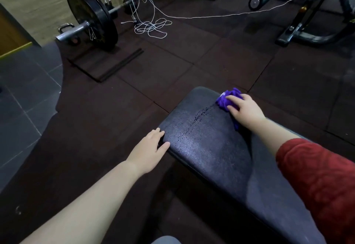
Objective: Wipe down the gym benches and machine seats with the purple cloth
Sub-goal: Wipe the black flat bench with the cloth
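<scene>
Right hand [247,109] lies over the bunched purple cloth [227,98], fingers bent around the wad and pressing it down near the far right edge of the dark padded surface [207,147]. A fold of the cloth shows from under the palm. Left hand [148,151] rests with straight, relaxed fingers on the near left edge of the same surface, holding nothing and seemingly steadying it. A cracked seam runs along the padding between the two hands.

I judge the wiping of this surface to be under way, with the cloth at the end of a stroke. The next move calls for drawing the cloth back across the padding toward the body, keeping pressure even over the cracked seam. Beyond, a barbell [90,17] and a tangle of white cord [151,26] lie on the floor mats.
</scene>
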